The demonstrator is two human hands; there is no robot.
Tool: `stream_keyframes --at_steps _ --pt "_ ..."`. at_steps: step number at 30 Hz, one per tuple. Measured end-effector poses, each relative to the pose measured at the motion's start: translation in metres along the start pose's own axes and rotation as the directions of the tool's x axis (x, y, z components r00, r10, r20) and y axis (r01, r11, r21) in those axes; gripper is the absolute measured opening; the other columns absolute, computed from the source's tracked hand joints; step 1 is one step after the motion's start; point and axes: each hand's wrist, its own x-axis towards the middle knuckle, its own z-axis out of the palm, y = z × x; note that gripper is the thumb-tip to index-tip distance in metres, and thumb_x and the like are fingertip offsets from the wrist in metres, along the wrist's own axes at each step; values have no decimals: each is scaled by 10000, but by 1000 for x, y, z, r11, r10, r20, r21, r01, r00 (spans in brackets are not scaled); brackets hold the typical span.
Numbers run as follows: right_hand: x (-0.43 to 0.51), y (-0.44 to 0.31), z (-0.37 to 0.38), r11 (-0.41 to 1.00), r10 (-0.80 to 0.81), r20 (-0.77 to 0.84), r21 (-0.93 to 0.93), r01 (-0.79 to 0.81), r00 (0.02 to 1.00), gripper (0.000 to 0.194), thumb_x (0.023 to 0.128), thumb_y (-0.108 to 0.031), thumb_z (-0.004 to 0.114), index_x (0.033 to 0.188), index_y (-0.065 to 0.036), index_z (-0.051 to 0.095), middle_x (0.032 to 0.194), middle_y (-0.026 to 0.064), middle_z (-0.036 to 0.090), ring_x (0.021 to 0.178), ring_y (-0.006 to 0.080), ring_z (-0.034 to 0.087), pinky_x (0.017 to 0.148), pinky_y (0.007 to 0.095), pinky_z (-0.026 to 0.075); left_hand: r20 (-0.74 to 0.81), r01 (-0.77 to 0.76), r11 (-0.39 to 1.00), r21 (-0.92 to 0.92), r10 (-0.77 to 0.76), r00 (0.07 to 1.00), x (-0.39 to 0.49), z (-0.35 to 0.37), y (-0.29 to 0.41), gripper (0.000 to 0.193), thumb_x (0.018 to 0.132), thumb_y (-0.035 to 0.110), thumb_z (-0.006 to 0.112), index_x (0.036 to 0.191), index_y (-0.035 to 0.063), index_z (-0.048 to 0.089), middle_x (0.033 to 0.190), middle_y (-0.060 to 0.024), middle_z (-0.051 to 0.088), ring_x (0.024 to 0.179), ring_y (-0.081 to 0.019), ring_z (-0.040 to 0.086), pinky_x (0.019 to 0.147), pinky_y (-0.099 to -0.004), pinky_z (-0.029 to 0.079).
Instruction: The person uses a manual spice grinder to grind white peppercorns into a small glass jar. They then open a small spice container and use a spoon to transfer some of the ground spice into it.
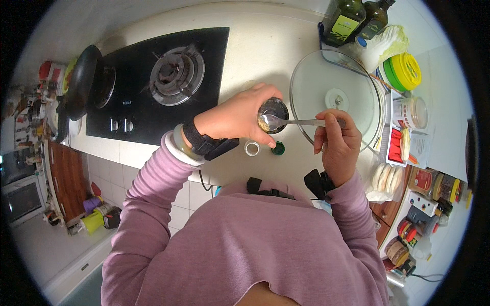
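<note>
My left hand [241, 113] is wrapped around a dark, round-mouthed container [278, 107], which could be a jar. In my right hand [338, 143] is a metal spoon [302, 122], pinched by the handle. The spoon's bowl lies over the container's mouth, and a little yellowish matter shows beside it. How deep the contents are cannot be seen. Just below my left hand, a small clear jar [252, 148] stands uncapped on the pale countertop [264, 42]. A small green cap [278, 148] lies to the right of that jar, near my left thumb.
A black gas hob [134, 69] fills the left, with a dark pan [82, 82] at its far end. A large glass lid [314, 88] rests close to my right hand. Oil bottles [344, 23], a cabbage [386, 46] and a yellow-lidded tub [405, 70] stand along the right.
</note>
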Motion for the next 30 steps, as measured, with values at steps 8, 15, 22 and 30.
stream_keyframes --at_steps 8,15,22,30 --pt "2 2 1 1000 24 -32 12 -24 999 200 1004 -165 485 979 -1 597 610 27 499 444 81 442 395 207 337 33 30 1000 1 -30 999 2 -3 2 767 560 276 889 1176 32 504 1127 -149 532 1096 -319 521 930 -370 424" --pt "2 -3 -4 1000 1 -44 18 0 999 180 992 -143 516 968 12 604 609 28 530 454 82 478 420 211 362 38 77 997 -19 -76 996 1 -3 7 874 550 194 887 1284 17 446 1216 -141 509 1152 -247 518 990 -324 404" --pt "1 -5 -6 1000 -4 -78 -27 2 997 181 992 -148 513 962 2 611 602 22 524 450 77 469 411 208 347 12 105 991 -85 -104 994 -6 -1 9 1055 535 192 904 1413 48 337 1267 -146 492 1190 -248 501 1013 -335 398" --pt "3 -7 -7 1000 23 -162 0 -23 987 204 992 -182 511 954 -10 614 596 15 515 444 73 459 397 206 330 -123 79 952 -295 -120 985 -43 3 -11 1221 537 299 928 1493 119 191 1442 -158 374 1375 -293 323 1140 -462 238"
